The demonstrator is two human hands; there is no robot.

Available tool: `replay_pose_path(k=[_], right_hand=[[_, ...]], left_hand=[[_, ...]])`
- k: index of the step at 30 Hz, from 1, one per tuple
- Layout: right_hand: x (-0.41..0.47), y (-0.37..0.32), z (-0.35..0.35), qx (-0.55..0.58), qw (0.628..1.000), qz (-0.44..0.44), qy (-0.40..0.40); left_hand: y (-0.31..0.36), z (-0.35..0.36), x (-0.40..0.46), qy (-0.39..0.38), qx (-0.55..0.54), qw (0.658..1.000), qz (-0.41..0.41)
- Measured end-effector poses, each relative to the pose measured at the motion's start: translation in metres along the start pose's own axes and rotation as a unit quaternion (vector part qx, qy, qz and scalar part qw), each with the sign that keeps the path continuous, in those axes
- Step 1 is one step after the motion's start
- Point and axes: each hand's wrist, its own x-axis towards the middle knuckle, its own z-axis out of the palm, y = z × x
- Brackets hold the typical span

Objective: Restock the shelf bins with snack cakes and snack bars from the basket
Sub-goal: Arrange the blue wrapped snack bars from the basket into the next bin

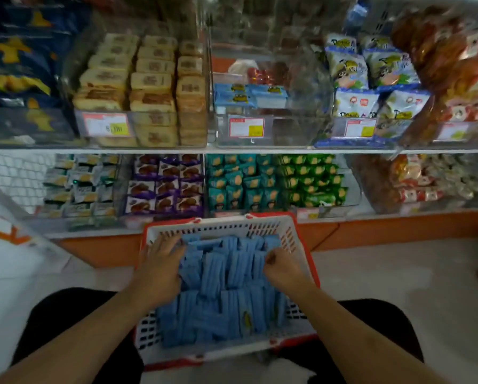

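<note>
A white basket with a red rim (218,227) sits on the floor between my knees, packed with blue snack packets (226,289) standing on edge. My left hand (160,261) lies with straight fingers against the left side of the packet rows. My right hand (280,266) curls its fingers over the tops of packets at the right of the back rows. On the upper shelf, a clear bin (271,128) holds a few matching blue packets (249,95) and is mostly bare at the front.
Upper shelf: yellow cake bin (143,92) at left, blue-white bags (371,87) at right. Lower shelf: purple (165,184), teal (238,184) and green (310,178) snack packs in bins. An orange plinth (371,231) runs under the shelves; white floor tiles at right.
</note>
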Motion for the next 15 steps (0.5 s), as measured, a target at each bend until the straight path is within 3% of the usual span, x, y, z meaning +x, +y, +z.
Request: replay_pose_path(k=[2,4,9,15], right_hand=[[0.011,0.001,0.014,0.076,0.994,0.082,-0.007],[0.028,0.009,0.030,0.067,0.991,0.109,-0.027],[0.084,0.051,0.079,0.107,0.985,0.121,-0.063],[0.073,0.038,0.074,0.132,0.981,0.142,0.015]], left_hand=[[-0.019,0.020,0.004,-0.034,0.002,0.998,-0.052],[-0.031,0.032,0.014,-0.065,-0.015,0.995,-0.078],[-0.028,0.041,0.033,-0.134,-0.038,0.985,-0.100],[-0.022,0.034,0.038,-0.137,-0.047,0.983,-0.113]])
